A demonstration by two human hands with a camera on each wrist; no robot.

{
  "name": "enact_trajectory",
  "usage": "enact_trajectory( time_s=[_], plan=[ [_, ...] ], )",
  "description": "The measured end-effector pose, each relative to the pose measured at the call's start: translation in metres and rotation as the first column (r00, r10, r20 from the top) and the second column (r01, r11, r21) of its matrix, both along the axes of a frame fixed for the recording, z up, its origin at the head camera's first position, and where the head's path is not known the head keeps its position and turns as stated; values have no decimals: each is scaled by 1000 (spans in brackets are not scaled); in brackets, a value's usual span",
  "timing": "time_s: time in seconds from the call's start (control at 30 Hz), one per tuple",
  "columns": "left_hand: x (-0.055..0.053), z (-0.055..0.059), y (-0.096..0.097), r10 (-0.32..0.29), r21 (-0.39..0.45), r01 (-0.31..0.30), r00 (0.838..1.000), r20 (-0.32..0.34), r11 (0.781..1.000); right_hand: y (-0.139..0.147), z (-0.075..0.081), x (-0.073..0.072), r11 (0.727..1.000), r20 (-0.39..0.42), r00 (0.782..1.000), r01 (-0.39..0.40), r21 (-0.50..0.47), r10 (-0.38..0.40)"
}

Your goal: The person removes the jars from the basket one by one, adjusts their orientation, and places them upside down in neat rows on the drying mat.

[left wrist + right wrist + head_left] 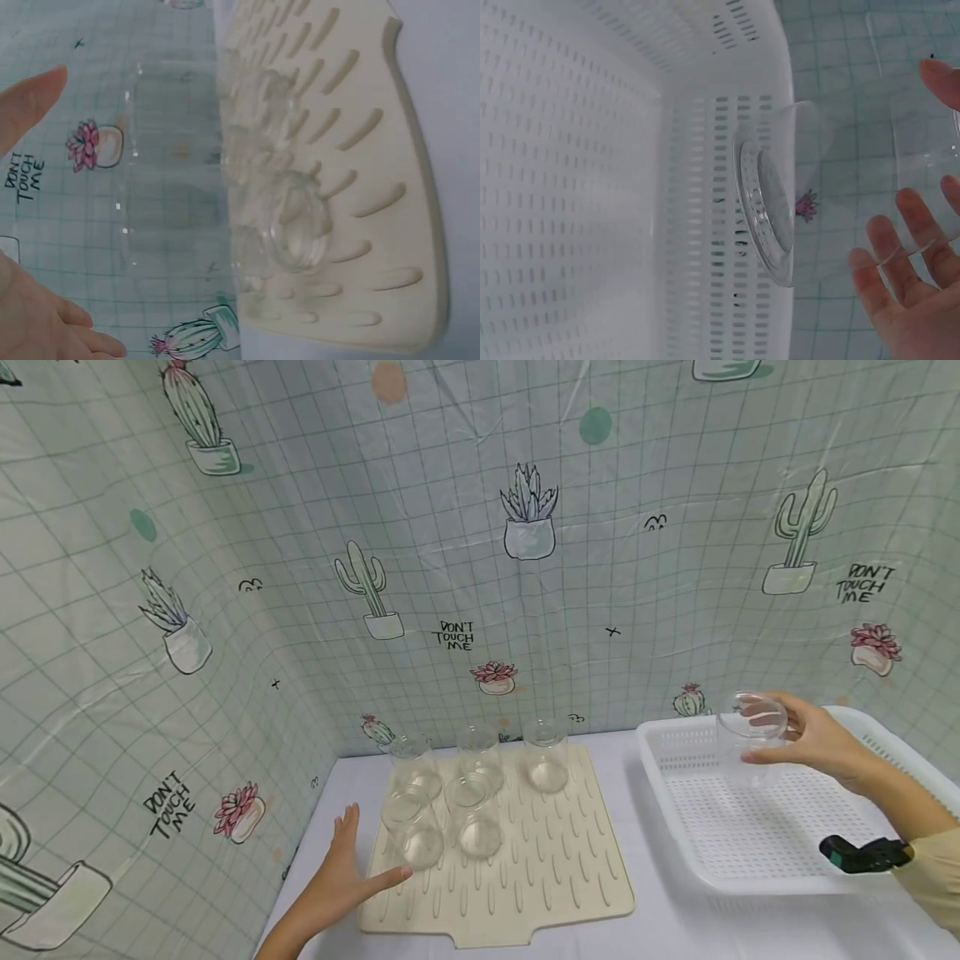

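My right hand (825,745) grips a clear glass (733,745) from its right side, fingers and thumb around it, above the white basket. In the right wrist view the thick base of this glass (769,199) appears against the basket's perforated wall. My left hand (341,878) is spread, with thumb and fingers apart, just left of the front-left glass (418,843). The left wrist view shows a gap between that hand (34,319) and the glasses. Several clear glasses stand upright on a cream drying mat (558,877), grouped toward its back and left.
A white perforated basket (675,839) sits on the white-covered table (611,793), right of the mat. A cactus-print grid cloth (600,577) hangs behind and at the left. A black strap piece (862,855) is at the right wrist.
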State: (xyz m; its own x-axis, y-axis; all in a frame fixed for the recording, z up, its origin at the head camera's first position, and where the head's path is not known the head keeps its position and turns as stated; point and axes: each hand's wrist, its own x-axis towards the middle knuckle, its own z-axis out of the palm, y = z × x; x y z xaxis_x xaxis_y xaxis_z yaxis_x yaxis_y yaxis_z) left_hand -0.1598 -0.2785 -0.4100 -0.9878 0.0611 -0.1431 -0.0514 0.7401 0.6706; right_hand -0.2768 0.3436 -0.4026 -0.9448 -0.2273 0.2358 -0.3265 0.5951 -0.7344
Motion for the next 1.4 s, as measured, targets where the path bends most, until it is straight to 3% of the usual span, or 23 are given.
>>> enact_trajectory(
  time_s=[0.23,0.4,0.67,1.03,1.27,1.4],
  plan=[
    [0,24,4,-34,21,35,998,-46,999,-16,20,9,1000,-56,998,6,13,-5],
    [-3,34,12,-58,35,62,993,-100,997,-28,32,13,998,-88,996,21,55,-17],
    [-13,44,31,-68,51,76,987,-145,996,-51,48,19,991,-165,986,43,124,-22],
    [-24,56,64,-79,121,110,969,-235,987,-79,63,28,986,-292,957,53,157,-5],
    [-27,65,82,-87,171,138,958,-275,976,-95,68,35,984,-390,921,53,171,19],
    [-29,68,90,-103,211,168,952,-289,963,-103,71,39,985,-410,912,45,168,28]
  ],
)
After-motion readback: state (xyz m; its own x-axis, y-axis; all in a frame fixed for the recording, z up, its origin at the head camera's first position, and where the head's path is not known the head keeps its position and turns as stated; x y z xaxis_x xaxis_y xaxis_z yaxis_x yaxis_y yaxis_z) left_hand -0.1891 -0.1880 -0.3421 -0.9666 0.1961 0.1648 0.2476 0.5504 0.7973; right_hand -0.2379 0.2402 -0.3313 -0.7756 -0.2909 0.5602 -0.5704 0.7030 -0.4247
